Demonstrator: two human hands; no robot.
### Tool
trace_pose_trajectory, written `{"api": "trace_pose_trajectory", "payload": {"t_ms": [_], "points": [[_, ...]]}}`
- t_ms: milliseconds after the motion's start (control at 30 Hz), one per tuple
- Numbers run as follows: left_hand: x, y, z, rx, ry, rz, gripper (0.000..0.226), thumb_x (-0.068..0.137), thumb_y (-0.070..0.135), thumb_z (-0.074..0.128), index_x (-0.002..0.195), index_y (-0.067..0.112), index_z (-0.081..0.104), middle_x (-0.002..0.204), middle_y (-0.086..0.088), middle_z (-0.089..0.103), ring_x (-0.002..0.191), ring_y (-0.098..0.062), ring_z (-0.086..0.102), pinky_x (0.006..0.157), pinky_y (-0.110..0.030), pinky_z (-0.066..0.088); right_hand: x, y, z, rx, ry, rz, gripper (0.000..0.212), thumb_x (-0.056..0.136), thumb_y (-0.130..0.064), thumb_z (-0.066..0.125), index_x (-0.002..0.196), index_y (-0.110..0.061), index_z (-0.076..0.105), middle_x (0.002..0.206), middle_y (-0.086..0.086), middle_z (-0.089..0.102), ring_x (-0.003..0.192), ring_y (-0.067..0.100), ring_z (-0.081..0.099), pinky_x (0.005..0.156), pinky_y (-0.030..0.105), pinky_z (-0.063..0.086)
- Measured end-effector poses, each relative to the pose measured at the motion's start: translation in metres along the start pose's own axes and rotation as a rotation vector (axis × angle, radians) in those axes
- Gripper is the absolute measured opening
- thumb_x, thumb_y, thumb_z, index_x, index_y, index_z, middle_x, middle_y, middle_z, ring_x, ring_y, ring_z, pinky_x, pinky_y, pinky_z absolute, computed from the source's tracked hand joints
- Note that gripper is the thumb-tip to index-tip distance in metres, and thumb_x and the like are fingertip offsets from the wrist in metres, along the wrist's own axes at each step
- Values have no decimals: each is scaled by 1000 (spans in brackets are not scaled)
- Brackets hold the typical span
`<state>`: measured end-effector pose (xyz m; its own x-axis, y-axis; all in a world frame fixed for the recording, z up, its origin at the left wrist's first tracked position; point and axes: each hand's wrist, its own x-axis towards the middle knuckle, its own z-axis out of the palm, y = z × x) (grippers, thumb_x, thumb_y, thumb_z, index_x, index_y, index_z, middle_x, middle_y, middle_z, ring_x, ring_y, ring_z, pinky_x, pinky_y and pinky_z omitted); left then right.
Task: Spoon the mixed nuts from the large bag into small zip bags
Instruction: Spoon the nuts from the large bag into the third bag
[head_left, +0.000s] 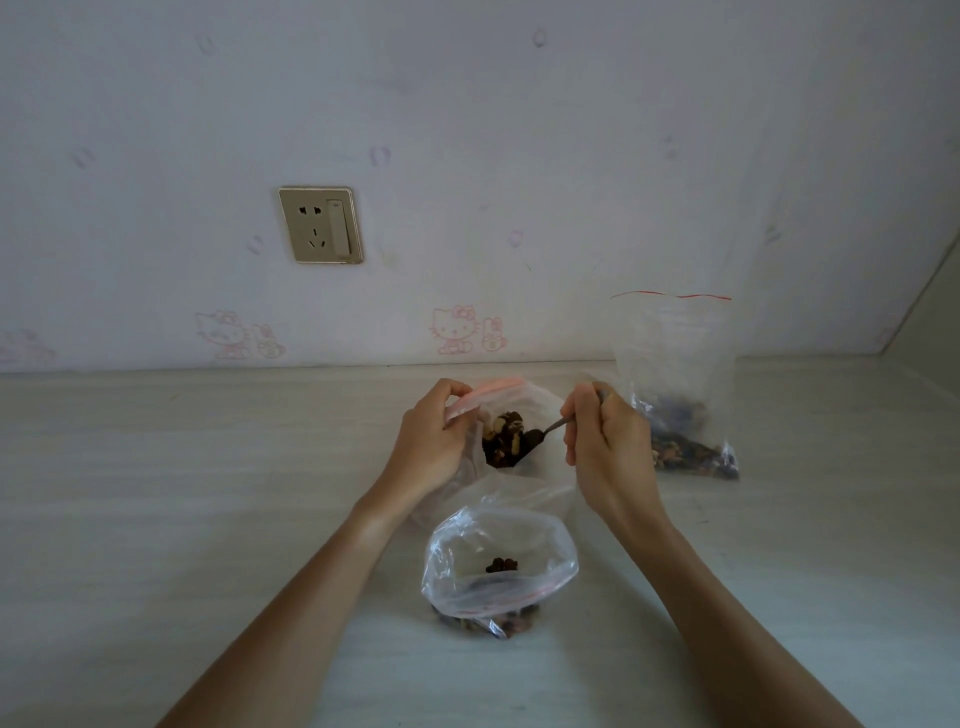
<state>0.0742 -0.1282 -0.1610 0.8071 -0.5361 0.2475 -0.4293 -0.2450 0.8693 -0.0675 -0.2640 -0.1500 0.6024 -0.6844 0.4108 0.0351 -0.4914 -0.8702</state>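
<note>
On the pale table (156, 467), centre, I've got the left hand (434, 441) pinching the pink zip edge of the large bag (511, 400), holding its mouth open. Right hand (605, 441) has its fingers curled round the spoon (550, 427) handle; the bowl is down inside the bag, in the mixed nuts (506, 434). Nearer me, touching the large bag's lower side, a small zip bag (498, 566) sits open with a few nuts in the bottom. To the right by the wall, another zip bag (675, 374) stands upright, red strip on top, nuts pooled at its base. Wall socket (320, 225) is up left, cartoon stickers (462, 330) along the wall's lower edge.
</note>
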Motion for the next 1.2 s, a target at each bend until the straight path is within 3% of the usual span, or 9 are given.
{"api": "trace_pose_trajectory", "payload": {"t_ms": [133,233,467,600,733,900,1000,1133,1200], "points": [[-1,0,1,-18,10,4,11,103,13,60,111,17,66,92,14,72,79,8,67,64,-7,48,1,2,3,171,-57,240,36,111,-24,39,90,-8,63,63,2,66,49,15,57,42,23,40],[-1,0,1,-33,6,-10,13,103,14,59,114,15,67,99,10,73,88,2,68,65,-7,48,2,3,3,320,-87,449,33,111,-22,42,98,-2,65,66,6,71,48,19,58,37,26,38],[0,-1,1,-59,-23,-35,11,102,17,61,111,19,68,93,14,74,81,4,69,66,-10,49,4,1,-3,476,-153,618,34,112,-20,41,100,0,65,72,14,73,52,23,62,39,27,41],[2,0,-2,-96,-56,-83,12,101,22,63,112,21,68,105,5,76,93,-11,73,80,-29,58,4,0,-6,552,-148,645,34,111,-21,41,101,0,65,75,15,72,54,23,63,39,28,42],[3,-2,-7,-82,-72,-103,13,102,24,61,108,27,72,96,13,77,89,-7,73,76,-26,54,4,1,-7,609,-166,646,34,112,-22,39,102,-1,64,75,14,72,55,22,63,40,28,42],[4,-1,-14,-97,-120,-140,12,99,27,66,100,33,77,96,13,79,94,-16,75,91,-43,60,3,1,-7,606,-174,638,33,112,-23,40,102,-2,64,76,14,72,55,22,64,41,28,42],[5,0,-19,-110,-118,-141,8,96,35,71,103,34,76,97,12,78,95,-15,75,86,-39,62,3,2,-9,604,-160,623,33,111,-23,40,101,-2,65,77,15,72,55,22,64,41,28,42],[4,3,-35,-119,-86,-147,31,89,47,76,117,35,70,109,14,76,98,0,72,77,-18,53,0,3,-13,585,-135,604,34,111,-22,43,98,-3,67,77,16,72,56,24,65,41,29,42],[1,3,-41,-97,-76,-133,38,88,47,78,122,34,67,114,15,73,103,2,69,81,-18,51,-2,2,-16,559,-122,591,34,110,-23,43,98,-3,68,77,15,73,56,23,65,41,29,43]]}}
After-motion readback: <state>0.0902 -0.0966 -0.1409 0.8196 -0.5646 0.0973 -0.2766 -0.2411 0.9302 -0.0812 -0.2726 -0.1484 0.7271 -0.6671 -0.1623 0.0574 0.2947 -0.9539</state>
